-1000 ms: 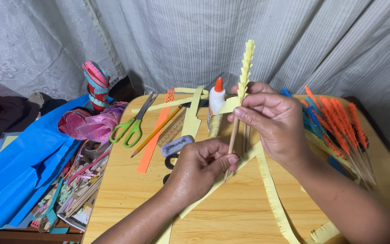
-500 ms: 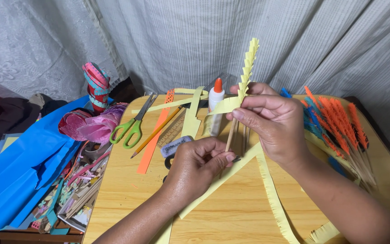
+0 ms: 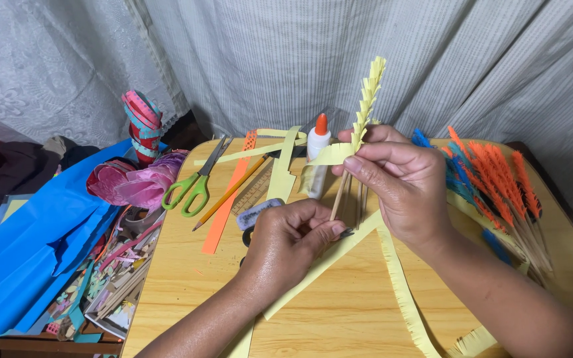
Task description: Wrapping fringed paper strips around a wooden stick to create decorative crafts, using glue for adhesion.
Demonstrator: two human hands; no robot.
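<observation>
Pinching a wooden stick, both the left hand and right hand grip it, fringed yellow strip wound on.

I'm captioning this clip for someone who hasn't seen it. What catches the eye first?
At centre, the right hand pinches a yellow fringed strip wound up a stick, while the left hand holds the stick's lower end. Orange stems lie at the right of the table, green scissors at the left.
</observation>
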